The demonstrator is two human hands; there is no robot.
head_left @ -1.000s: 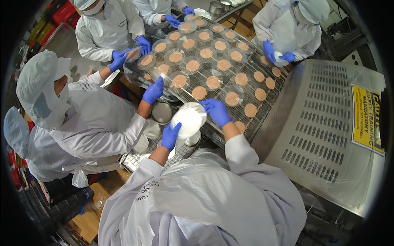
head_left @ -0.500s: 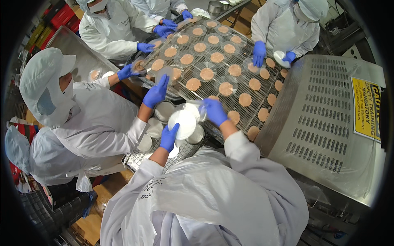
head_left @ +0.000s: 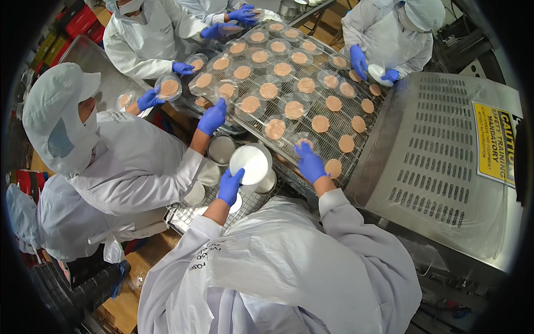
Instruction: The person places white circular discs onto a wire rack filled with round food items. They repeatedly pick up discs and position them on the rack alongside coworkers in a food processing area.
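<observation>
Head view: pinches round, equal-axed white discs (head_left: 252, 163), face up, in left hand (head_left: 230, 187) at seven o'clock; has right hand (head_left: 311, 162) at two-o'clock patty (head_left: 306, 142), can't tell its grip.

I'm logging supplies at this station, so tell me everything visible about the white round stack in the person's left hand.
The white round stack looks like thin, smooth sheets, perhaps paper or film. Its front face is bright white; behind it, at the upper right, a greyer rim shows. The layers cannot be counted. The left hand grips its lower-left edge, broad face toward the camera. It is held on the near side of the metal mesh belt.
</observation>
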